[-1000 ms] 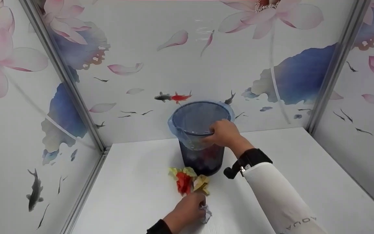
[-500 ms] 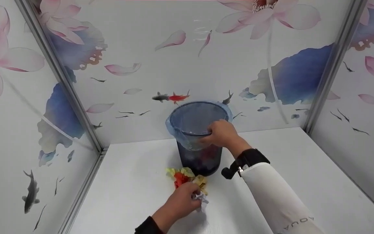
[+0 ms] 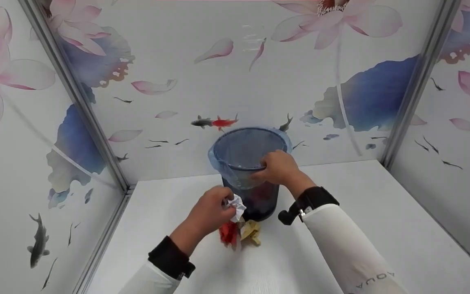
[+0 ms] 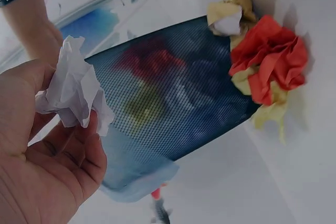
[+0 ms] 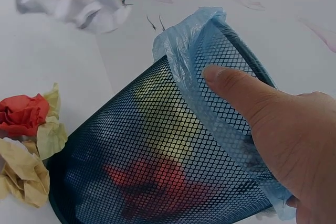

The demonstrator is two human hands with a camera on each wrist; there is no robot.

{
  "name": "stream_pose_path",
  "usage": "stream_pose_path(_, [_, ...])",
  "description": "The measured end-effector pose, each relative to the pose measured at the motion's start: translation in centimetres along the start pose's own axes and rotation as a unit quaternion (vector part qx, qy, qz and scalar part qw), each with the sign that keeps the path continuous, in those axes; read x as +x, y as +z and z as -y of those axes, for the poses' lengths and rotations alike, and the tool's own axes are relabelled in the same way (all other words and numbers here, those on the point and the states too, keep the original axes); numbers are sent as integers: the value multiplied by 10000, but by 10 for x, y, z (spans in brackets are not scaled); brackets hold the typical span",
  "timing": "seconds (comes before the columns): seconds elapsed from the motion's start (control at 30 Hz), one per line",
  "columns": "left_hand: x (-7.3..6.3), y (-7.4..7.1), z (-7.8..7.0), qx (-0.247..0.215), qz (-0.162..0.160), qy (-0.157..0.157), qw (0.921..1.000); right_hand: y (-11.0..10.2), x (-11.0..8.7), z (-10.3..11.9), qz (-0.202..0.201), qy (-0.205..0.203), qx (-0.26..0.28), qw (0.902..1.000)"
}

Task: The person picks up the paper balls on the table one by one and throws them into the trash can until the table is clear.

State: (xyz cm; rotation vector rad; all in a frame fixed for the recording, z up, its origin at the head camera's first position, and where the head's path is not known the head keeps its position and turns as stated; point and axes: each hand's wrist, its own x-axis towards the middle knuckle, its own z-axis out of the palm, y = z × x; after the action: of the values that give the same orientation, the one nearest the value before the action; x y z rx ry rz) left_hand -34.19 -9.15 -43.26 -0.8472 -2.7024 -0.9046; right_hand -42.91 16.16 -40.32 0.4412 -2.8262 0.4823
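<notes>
A crumpled white paper ball (image 4: pixel 76 87) is pinched between the thumb and fingers of my left hand (image 3: pixel 210 210), raised in front of the bin. My right hand (image 3: pixel 280 168) grips the near rim of a dark mesh wastebasket (image 5: pixel 142 145), thumb outside and the other fingers over the edge. A blue plastic bag (image 5: pixel 184 45) lines the basket and folds over its rim. Red and yellow crumpled pieces show through the mesh. At the basket's foot lie a red paper ball (image 4: pixel 270 59), a tan paper ball (image 3: pixel 251 232) and a pale yellow one (image 5: pixel 51 135).
The basket stands on a white table (image 3: pixel 324 245), close to the back wall panel (image 3: pixel 169 53) printed with lotus and fish. Side panels (image 3: pixel 10 163) with metal corner posts (image 3: pixel 418 90) enclose the table left and right.
My left hand has lifted the white paper ball off the table, moving it forward and left past the other paper balls to the basket's side. The right hand keeps its grip on the rim.
</notes>
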Motion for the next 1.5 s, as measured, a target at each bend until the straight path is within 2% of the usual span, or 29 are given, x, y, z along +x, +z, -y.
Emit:
stream_pose_path(0.13, [15, -20, -10, 216, -175, 230, 9994, -1, 0, -2, -36, 6, -16, 10000])
stream_pose_path(0.3, [32, -38, -24, 356, -396, 421, 9977, -2, 0, -5, -116, 23, -20, 9999])
stream_pose_path(0.5, [55, -52, -34, 325, -636, 418, 9966, -1, 0, -6, -74, 25, -32, 10000])
stream_pose_path(0.67, [77, -58, -34, 389, -888, 462, 9942, 0, 0, -5, -19, 56, 31, 10000])
stream_pose_path(0.93, [110, -52, -32, 404, -1144, 423, 9917, 3, 1, -5, 0, 101, 23, 9999])
stream_pose_path(1.2, [131, -38, -27, 452, -1379, 170, 9893, 4, 2, -3, 31, 55, 46, 10000])
stream_pose_path(1.33, [138, -33, -22, 628, -1264, 4, 9900, 3, 3, -1, 22, 76, -8, 10000])
stream_pose_path(1.5, [139, -28, -19, 915, -1049, -144, 9902, 1, 4, 0, 52, 111, -82, 9999])
